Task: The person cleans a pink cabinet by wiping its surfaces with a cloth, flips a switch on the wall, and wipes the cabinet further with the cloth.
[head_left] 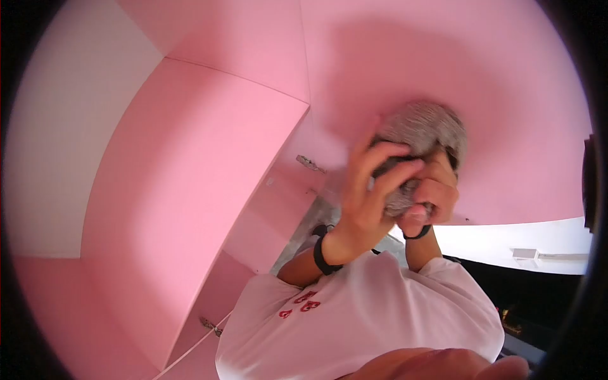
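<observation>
A grey, streaky, fuzzy-looking object (425,123) with a dark inner part is held up in front of my chest, against the pink surface. What kind of thing it is I cannot make out. My left hand (372,187) curls its fingers over the object's left and lower side. On the right, my right hand (437,190) is closed around its lower part, with the thumb near my left fingertips. Dark bands circle both wrists. The hands hide much of the object's lower half.
A broad pink panel (209,139) with a straight edge stands at the left, beside a whitish surface (76,133). Pink surface (519,158) also spreads behind the hands. A thin white cord (193,347) runs at the lower left. Something dark (589,183) stands at the right edge.
</observation>
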A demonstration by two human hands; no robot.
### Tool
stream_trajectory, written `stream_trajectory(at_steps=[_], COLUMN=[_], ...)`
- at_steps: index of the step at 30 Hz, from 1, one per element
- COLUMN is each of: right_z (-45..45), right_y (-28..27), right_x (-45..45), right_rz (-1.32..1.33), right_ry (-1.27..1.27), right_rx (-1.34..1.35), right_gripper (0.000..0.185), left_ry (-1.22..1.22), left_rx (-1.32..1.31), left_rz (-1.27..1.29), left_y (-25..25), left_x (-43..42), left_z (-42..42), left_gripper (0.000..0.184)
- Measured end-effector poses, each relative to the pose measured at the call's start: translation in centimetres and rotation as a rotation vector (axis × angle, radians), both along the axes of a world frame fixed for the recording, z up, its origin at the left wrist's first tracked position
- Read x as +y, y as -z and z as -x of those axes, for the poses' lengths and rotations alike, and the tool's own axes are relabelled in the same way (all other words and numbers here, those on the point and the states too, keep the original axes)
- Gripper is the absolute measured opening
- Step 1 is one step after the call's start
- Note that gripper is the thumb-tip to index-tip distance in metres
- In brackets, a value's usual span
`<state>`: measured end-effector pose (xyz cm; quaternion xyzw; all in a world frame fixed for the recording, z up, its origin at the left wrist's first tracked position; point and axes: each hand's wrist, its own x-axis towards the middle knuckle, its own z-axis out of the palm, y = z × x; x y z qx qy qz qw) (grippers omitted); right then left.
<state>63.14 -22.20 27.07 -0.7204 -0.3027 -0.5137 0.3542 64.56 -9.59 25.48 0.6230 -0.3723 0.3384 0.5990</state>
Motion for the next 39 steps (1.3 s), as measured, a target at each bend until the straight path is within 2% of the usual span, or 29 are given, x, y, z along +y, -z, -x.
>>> stream_trajectory(at_steps=[1,3,4,6,9,11,12,14,18,20,23,28,30,39], right_z=[-1.2,-4.5,-6.0,-8.5,-10.2,-9.2,-8.4,-6.7,-3.2,-1.2,2.2,8.0,9.0,9.8], right_y=[-0.5,-1.7,-2.3,-3.1,-2.6,-3.0,-3.3,-3.6,-2.7,-2.3,-2.4,-2.5,-1.9,-0.4], right_x=[0.9,3.5,4.7,6.6,8.4,8.3,7.7,6.8,4.4,2.6,-0.4,-5.3,-6.0,-6.1], right_rz=[0.064,0.012,0.027,0.058,0.008,0.013,0.022,0.026,-0.115,-0.248,-0.236,-0.293,-0.316,-0.226], right_ry=[-0.06,-0.185,-0.227,-0.317,-0.345,-0.313,-0.241,-0.279,-0.23,-0.25,-0.165,-0.042,-0.072,-0.135], right_rx=[-0.005,-0.032,-0.014,0.021,0.073,0.197,0.196,0.39,0.363,0.24,0.102,0.1,0.116,0.275], right_gripper=[0.043,0.015,0.011,0.009,0.01,0.009,0.009,0.011,0.011,0.009,0.007,0.011,0.01,0.016], left_ry=[-0.044,-0.071,-0.171,-0.332,-0.391,-0.386,-0.382,-0.352,-0.25,-0.186,-0.071,0.108,0.153,0.109], left_rx=[0.018,0.046,0.122,0.235,0.223,0.22,0.221,0.215,0.192,0.192,0.202,0.254,0.277,0.316], left_rz=[0.008,0.006,0.096,0.236,0.213,0.213,0.217,0.203,0.163,0.148,0.107,0.042,0.033,0.051], left_y=[0.1,0.6,0.8,1.4,2.7,3.4,3.8,4.6,5.8,6.1,6.3,6.1,5.8,4.5], left_x=[0.9,2.3,2.8,3.0,3.7,3.2,2.7,1.4,-1.6,-3.3,-5.1,-8.7,-9.7,-9.6], left_z=[-0.7,-2.2,-2.9,-4.0,-4.9,-5.5,-5.6,-5.3,-4.0,-2.8,-0.5,3.5,4.7,6.7], left_gripper=[0.041,0.04,0.036,0.033,0.033,0.033,0.033,0.033,0.032,0.032,0.032,0.032,0.032,0.032])
